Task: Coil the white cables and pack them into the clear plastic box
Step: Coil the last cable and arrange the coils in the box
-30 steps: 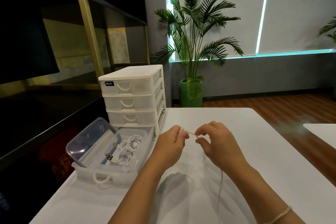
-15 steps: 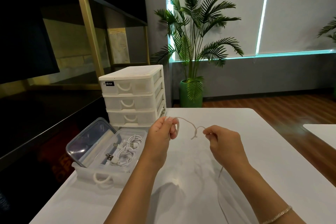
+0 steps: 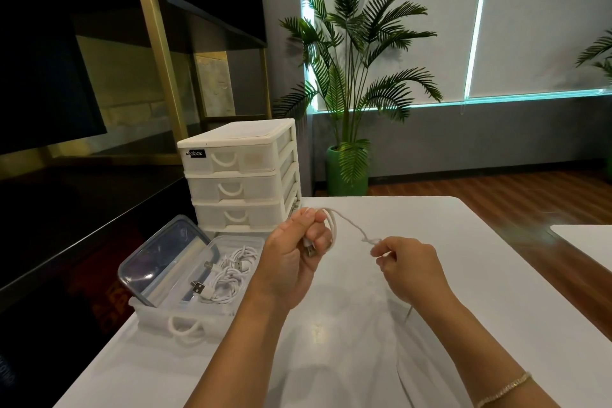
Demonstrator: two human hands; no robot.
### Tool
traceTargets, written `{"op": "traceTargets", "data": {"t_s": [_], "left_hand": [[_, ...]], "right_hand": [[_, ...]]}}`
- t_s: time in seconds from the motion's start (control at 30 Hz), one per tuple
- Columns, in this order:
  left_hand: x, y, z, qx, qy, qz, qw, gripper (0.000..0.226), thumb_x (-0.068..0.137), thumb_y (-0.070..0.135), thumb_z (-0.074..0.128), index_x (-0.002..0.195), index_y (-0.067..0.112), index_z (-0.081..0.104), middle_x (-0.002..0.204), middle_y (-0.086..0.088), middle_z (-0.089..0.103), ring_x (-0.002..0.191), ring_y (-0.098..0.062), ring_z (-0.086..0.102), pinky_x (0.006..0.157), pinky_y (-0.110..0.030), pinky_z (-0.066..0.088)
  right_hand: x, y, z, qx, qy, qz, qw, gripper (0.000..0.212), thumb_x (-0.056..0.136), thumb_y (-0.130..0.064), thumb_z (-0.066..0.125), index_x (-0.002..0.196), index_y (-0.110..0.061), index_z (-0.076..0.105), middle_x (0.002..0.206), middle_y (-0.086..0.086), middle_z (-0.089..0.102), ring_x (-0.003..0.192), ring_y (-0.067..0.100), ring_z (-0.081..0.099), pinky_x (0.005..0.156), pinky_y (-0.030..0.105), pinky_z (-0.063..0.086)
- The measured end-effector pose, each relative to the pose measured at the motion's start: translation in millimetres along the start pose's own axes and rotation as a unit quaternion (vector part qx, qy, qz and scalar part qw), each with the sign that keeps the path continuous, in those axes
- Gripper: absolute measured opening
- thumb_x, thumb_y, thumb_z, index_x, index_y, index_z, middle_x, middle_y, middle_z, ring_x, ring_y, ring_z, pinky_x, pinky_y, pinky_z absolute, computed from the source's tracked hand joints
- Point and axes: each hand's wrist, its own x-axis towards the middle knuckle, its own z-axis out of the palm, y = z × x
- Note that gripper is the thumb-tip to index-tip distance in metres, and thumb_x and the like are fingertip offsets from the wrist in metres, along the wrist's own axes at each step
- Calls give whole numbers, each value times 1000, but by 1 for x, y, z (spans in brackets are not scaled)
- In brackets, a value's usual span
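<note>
Indoors: white table (image 3: 430, 275), potted palm (image 3: 351, 83), probably blinds.

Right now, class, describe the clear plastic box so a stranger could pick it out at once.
Start at the white table and find the white drawer tower at its far left corner. Directly in front stands the clear plastic box, open, its lid tilted up. Unlike the drawers, it holds coiled white cables.

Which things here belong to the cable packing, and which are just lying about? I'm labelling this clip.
Part of the job:
white cable, held by left hand and right hand
coiled cables already packed
clear plastic box

Just lying about:
drawer unit
potted palm
white table
</note>
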Motion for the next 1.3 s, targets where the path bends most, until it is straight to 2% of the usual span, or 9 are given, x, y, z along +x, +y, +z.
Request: {"op": "traceTargets", "data": {"t_s": [0.13, 0.27, 0.4, 0.63, 0.73, 0.83, 0.97, 1.13, 1.3], "left_hand": [[4, 6, -5, -117, 12, 23, 993, 40, 90, 13, 41, 59, 7, 66, 48, 1, 43, 46, -8, 43, 47, -15, 44], [6, 9, -8, -188, 33, 32, 981, 48, 96, 13, 35, 59, 6, 65, 49, 2, 42, 45, -8, 43, 46, -15, 44], [6, 14, -9, -227, 30, 45, 973, 32, 84, 13, 43, 62, 6, 64, 50, 2, 43, 45, -7, 43, 46, -13, 43], [4, 15, -10, -230, -14, 40, 972, 18, 76, 13, 54, 63, 6, 65, 50, 3, 44, 45, -6, 44, 47, -13, 43], [5, 11, -10, -152, -11, 25, 988, 30, 84, 15, 45, 63, 6, 64, 49, 2, 43, 46, -8, 44, 47, -15, 44], [2, 1, -5, -17, -11, 8, 1000, 21, 84, 17, 46, 70, 4, 56, 49, 2, 41, 47, -8, 42, 49, -16, 42], [1, -7, -3, 124, -28, -6, 992, 32, 98, 14, 34, 75, 6, 54, 48, 5, 44, 48, -6, 44, 53, -15, 42], [3, -10, -9, 220, -36, 0, 975, 32, 99, 16, 36, 76, 10, 58, 51, 7, 46, 53, -7, 43, 59, -17, 40], [5, -16, -19, 326, -44, -12, 944, 29, 98, 18, 41, 76, 16, 60, 54, 10, 46, 58, -8, 40, 60, -18, 38]], "right_hand": [[0, 3, 0, -8, -9, 14, 1000, 23, 92, -6, 50, 101, -16, 68, 107, 3, 67, 77, 8, 52, 72, 13, 39], [0, 0, 0, -19, -7, 17, 1000, 22, 92, -6, 51, 101, -16, 69, 109, 4, 66, 81, 10, 52, 77, 15, 39], [0, -2, -1, -21, -3, 28, 999, 22, 92, -6, 51, 101, -15, 69, 110, 4, 65, 91, 15, 57, 82, 18, 42], [0, 2, 0, -27, 1, 37, 999, 27, 91, -2, 48, 95, -15, 70, 105, 4, 67, 78, 11, 50, 74, 16, 40], [0, 5, -3, -35, -7, 49, 998, 25, 89, -4, 51, 93, -18, 71, 103, 2, 67, 77, 13, 53, 74, 19, 44], [-2, 4, -6, -61, -18, 46, 997, 24, 91, -9, 52, 97, -23, 70, 107, 0, 67, 83, 14, 55, 76, 23, 46], [-3, -9, -10, -28, -17, 0, 999, 21, 89, -11, 54, 82, -27, 65, 104, -4, 66, 83, 10, 53, 72, 19, 41], [-8, -18, -14, 105, -6, -12, 994, 7, 82, -22, 65, 89, -24, 64, 92, -13, 58, 85, 5, 53, 77, 21, 41], [-8, -21, -22, 270, 31, 63, 960, 7, 82, -10, 59, 80, -17, 60, 81, 2, 62, 77, 15, 57, 63, 26, 47]]}}
